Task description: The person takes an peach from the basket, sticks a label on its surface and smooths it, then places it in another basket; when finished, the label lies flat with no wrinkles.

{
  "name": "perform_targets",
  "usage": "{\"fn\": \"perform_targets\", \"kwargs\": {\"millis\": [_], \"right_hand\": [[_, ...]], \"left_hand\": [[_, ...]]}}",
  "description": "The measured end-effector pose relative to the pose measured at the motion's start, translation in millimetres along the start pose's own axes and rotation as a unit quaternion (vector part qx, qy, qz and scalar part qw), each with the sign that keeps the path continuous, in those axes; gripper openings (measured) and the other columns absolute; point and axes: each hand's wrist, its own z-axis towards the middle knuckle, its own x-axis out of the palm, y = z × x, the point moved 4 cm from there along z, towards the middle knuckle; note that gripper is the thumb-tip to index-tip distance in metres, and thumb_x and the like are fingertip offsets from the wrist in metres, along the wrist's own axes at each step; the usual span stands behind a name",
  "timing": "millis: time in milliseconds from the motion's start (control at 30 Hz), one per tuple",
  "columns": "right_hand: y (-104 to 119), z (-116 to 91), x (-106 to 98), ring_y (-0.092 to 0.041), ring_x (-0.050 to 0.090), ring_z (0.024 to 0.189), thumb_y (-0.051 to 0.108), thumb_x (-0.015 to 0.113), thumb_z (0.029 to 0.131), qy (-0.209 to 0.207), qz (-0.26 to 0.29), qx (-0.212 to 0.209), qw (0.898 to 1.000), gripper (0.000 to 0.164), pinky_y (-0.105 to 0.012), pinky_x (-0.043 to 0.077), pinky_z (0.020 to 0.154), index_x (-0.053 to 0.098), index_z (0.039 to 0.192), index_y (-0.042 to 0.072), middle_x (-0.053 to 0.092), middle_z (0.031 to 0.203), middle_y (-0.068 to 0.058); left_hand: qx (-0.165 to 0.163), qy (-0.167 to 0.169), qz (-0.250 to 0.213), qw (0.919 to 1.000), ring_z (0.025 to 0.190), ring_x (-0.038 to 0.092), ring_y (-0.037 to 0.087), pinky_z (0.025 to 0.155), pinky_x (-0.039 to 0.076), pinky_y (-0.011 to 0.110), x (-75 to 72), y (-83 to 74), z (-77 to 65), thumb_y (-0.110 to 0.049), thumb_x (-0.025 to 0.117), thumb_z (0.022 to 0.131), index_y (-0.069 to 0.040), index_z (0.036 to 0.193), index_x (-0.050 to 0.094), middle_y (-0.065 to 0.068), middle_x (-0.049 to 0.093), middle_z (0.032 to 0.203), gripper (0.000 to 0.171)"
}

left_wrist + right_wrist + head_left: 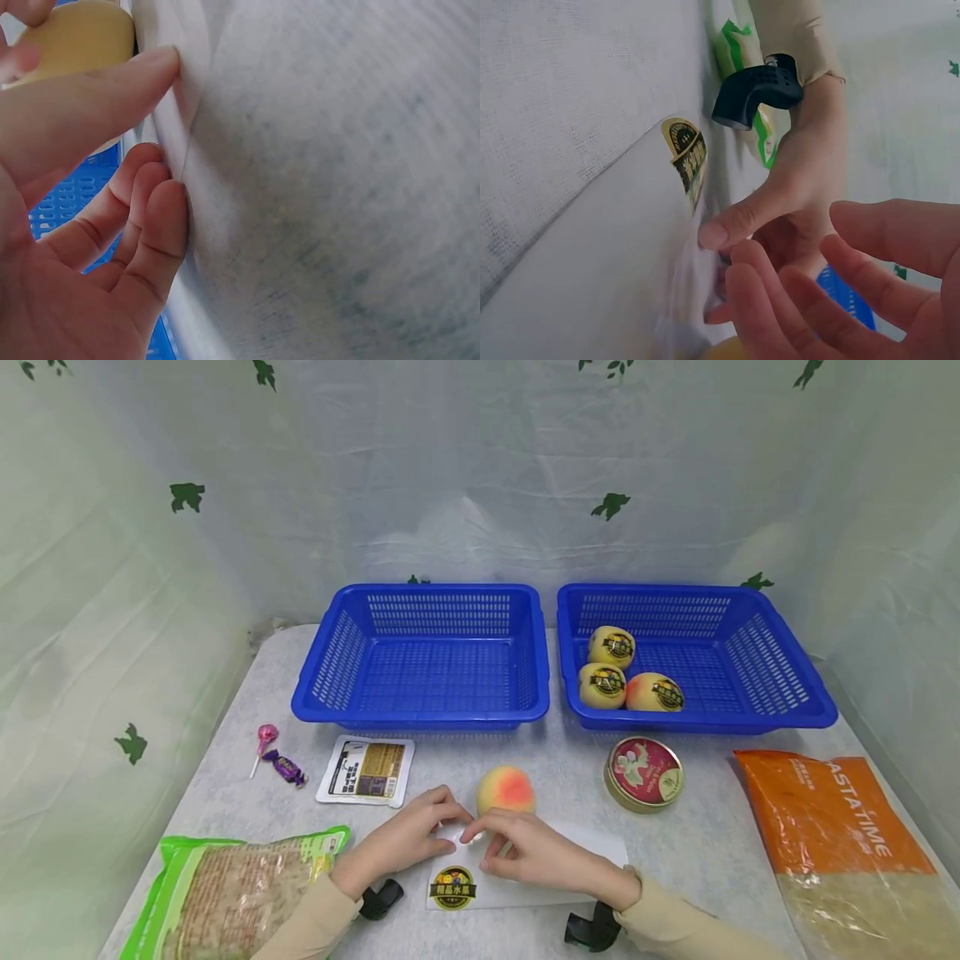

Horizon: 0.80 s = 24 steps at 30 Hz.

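Observation:
My left hand (pixel 416 835) is at the upper left corner of a white sticker sheet (pixel 555 893), its thumb and fingertips touching the sheet near the edge, the thumb apart from the lower fingers (pixel 165 225). Over the sheet's middle is my right hand (pixel 532 852), fingers loosely bent and holding nothing visible in the right wrist view. A black-and-gold round label (pixel 452 888) lies at the sheet's lower left; the right wrist view shows the label (pixel 686 154) too. Just beyond both hands sits a peach (pixel 506 792) with no label showing.
At the back stand two blue baskets; the right basket (pixel 780 720) holds three labelled peaches (pixel 602 686), the left basket (pixel 420 718) nothing. Around the table lie a round tin (pixel 643 774), an orange pasta bag (pixel 840 827), a green-edged bag (pixel 240 893), a flat packet (pixel 366 771), a lollipop (pixel 266 735) and a purple candy (pixel 284 767).

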Motion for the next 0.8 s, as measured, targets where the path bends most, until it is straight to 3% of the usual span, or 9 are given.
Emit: {"fn": "perform_targets", "kwargs": {"millis": [100,233,367,500,600,667,800], "right_hand": [[0,1,-4,-0.003,0.056,0.078,0.003,0.061,0.084,-0.021,-0.009,-0.001,1.000,0.031,-0.018,0.048,0.066,0.056,0.112,0.012,0.055,0.107,-0.008],[-3,-3,-22,-0.008,0.056,0.075,0.003,0.063,0.082,-0.079,-0.006,0.002,0.997,0.032,-0.023,0.049,0.064,0.057,0.112,0.011,0.054,0.109,-0.006],[-12,-14,-42,-0.015,0.059,0.074,0.002,0.064,0.081,-0.127,0.036,0.008,0.991,0.034,-0.028,0.050,0.062,0.056,0.114,0.008,0.052,0.110,-0.010],[-23,-27,-58,-0.026,0.061,0.077,-0.004,0.059,0.083,-0.154,0.092,0.006,0.984,0.034,-0.034,0.052,0.064,0.051,0.116,-0.001,0.049,0.110,-0.019],[-29,-36,-66,-0.031,0.060,0.080,-0.004,0.057,0.084,-0.174,0.113,0.019,0.978,0.033,-0.036,0.051,0.067,0.051,0.117,-0.002,0.049,0.112,-0.020],[-32,-40,-69,-0.030,0.059,0.080,-0.004,0.058,0.084,-0.185,0.105,0.026,0.977,0.033,-0.035,0.051,0.067,0.051,0.117,-0.002,0.050,0.110,-0.019],[-32,-43,-72,-0.020,0.056,0.078,-0.002,0.062,0.082,-0.204,0.018,0.021,0.979,0.035,-0.028,0.050,0.066,0.055,0.116,0.002,0.054,0.098,-0.011]], "left_hand": [[-0.002,-0.003,0.000,1.0000,0.073,0.044,0.008,0.067,0.040,0.020,-0.2,-0.4,-0.2,-0.012,0.073,0.073,-0.020,0.101,0.065,-0.008,0.045,0.087,0.031],[-0.010,0.002,-0.002,0.9999,0.075,0.045,0.009,0.069,0.040,0.021,-0.3,-0.5,-0.5,-0.013,0.072,0.074,-0.017,0.103,0.065,-0.007,0.046,0.089,0.030],[-0.019,0.009,-0.005,0.9998,0.075,0.045,0.010,0.069,0.041,0.022,-0.2,0.1,-0.7,-0.013,0.071,0.076,-0.015,0.105,0.065,-0.007,0.047,0.090,0.029],[-0.017,0.011,0.003,0.9998,0.075,0.045,0.010,0.069,0.040,0.021,0.0,0.2,-0.6,-0.014,0.071,0.076,-0.016,0.105,0.065,-0.007,0.046,0.090,0.030],[-0.009,0.012,0.012,0.9998,0.074,0.044,0.009,0.069,0.040,0.021,0.6,-0.2,-0.2,-0.013,0.071,0.076,-0.016,0.105,0.064,-0.007,0.046,0.089,0.030],[-0.002,0.012,0.014,0.9998,0.073,0.044,0.009,0.068,0.040,0.021,1.0,-0.7,0.5,-0.013,0.071,0.076,-0.015,0.104,0.064,-0.007,0.046,0.088,0.029],[0.011,0.013,0.011,0.9998,0.072,0.044,0.009,0.067,0.039,0.020,1.2,-2.1,2.0,-0.010,0.071,0.075,-0.014,0.102,0.064,-0.006,0.046,0.087,0.028]]}}
